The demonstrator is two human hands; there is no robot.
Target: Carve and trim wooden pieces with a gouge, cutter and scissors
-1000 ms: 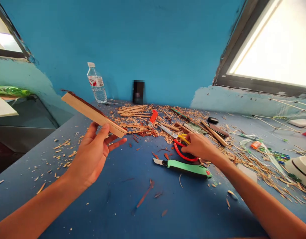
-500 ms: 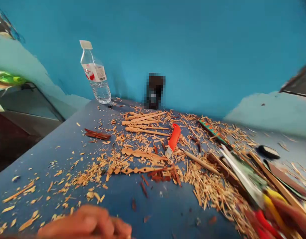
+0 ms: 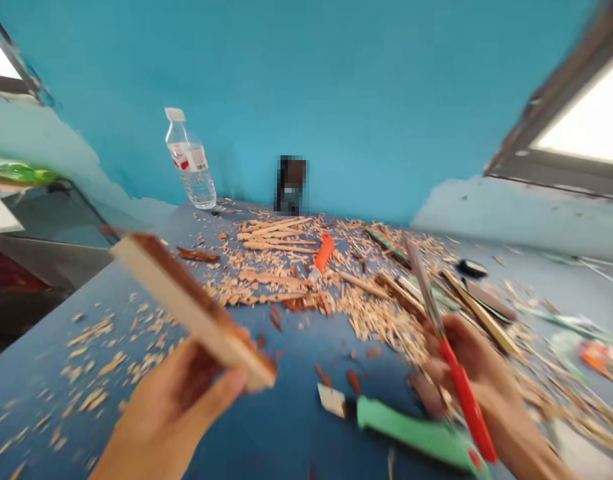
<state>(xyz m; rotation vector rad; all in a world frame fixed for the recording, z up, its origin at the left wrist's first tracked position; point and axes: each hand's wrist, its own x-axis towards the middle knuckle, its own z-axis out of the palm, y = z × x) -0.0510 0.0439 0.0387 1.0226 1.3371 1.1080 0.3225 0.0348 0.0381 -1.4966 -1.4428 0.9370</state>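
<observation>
My left hand (image 3: 161, 407) is wrapped round a flat wooden block (image 3: 191, 300), pale along the edge and reddish brown on its face. The block is tilted up above the table, blurred at its far end. At the right, my right hand (image 3: 481, 373) grips a tool with a red handle (image 3: 466, 400) and a long narrow metal blade (image 3: 422, 287) pointing upward; blur hides its exact kind. Just below that hand lies a green-handled knife (image 3: 406, 427), its short pale blade facing left.
Carved wooden sticks (image 3: 276, 233) and an orange-handled cutter (image 3: 324, 253) lie among wood shavings (image 3: 376, 320) on the blue table (image 3: 271, 420). A water bottle (image 3: 191, 167) stands by the wall. Wooden strips (image 3: 479, 313) and a black oval object (image 3: 472, 269) lie right.
My left hand has come up and now holds the wooden block. My right hand has drawn the red-handled tool from the right side inward. The green-handled knife has come into view.
</observation>
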